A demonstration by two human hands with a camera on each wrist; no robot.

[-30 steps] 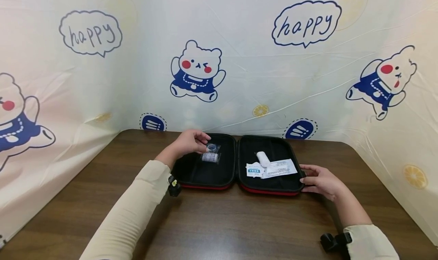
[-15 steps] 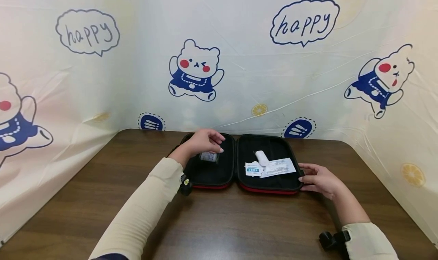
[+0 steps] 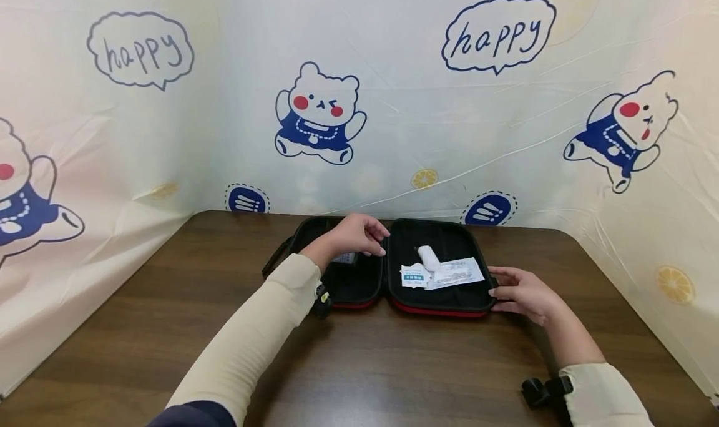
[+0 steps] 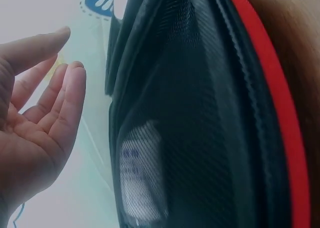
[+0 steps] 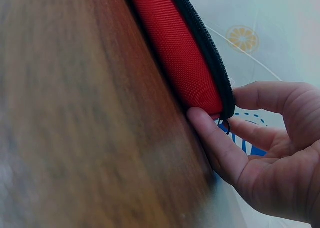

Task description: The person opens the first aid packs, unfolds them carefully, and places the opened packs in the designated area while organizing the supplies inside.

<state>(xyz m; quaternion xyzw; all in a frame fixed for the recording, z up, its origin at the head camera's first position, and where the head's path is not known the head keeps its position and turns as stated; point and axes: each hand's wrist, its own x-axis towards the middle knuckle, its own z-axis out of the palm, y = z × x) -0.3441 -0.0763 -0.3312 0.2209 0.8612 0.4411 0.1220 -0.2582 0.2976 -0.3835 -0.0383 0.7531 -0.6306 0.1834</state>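
Observation:
A red zippered case (image 3: 438, 314) with a black lining lies spread open on the table. Over its left half and close to the hinge is my left hand (image 3: 355, 235), its fingers loosely bent with nothing between them in the left wrist view. Behind the mesh there sits a small white printed packet (image 4: 142, 175). The right half holds a white roll (image 3: 429, 258), a teal-and-white packet (image 3: 414, 276) and a long white packet (image 3: 457, 273). At the case's right end my right hand (image 3: 525, 297) grips the edge, with digits against the zipper rim and red shell (image 5: 175, 48).
The brown wooden table (image 3: 393, 371) extends in front of the case and to both sides. A printed cloth (image 3: 393, 102) with bears and lettering hangs right behind the table's far edge. A black strap loop (image 3: 276, 258) sticks out at the case's left end.
My left hand has moved right across the left half towards the hinge, covering much of the packet there. The right hand stays at the right edge. The head view has shifted slightly.

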